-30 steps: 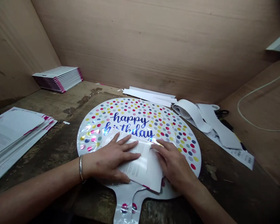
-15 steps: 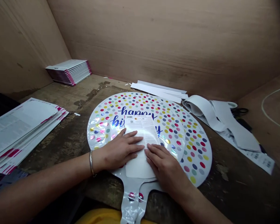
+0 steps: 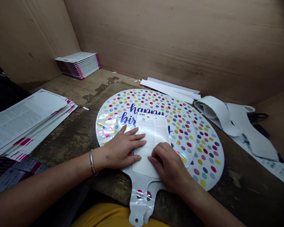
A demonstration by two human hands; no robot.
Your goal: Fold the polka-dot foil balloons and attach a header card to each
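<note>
A white printed leaflet [image 3: 151, 132] with a barcode and small text lies on a flat foil balloon [image 3: 113, 110] with coloured dots and blue "happy bir…" lettering. My left hand [image 3: 125, 146] is spread flat on the leaflet's left side, fingers apart. On its lower right, my right hand [image 3: 167, 162] is closed, thumb and fingertips pinched at the paper. A cross line runs over the leaflet between my hands. Beneath the top balloon lies a second dotted balloon [image 3: 209, 148], mostly covered, and both tails point toward me.
To the left lies a pile of printed white-and-pink envelopes [image 3: 26, 119]. A neat stack of similar envelopes [image 3: 78, 64] sits in the back corner. White paper strips [image 3: 170, 90], a curled label strip [image 3: 241, 126] and black scissors [image 3: 257, 116] lie at the back and right.
My right fingers have curled from lying flat to pinching the leaflet. A cross line now shows on the paper. The whole view has shifted, with things appearing farther right.
</note>
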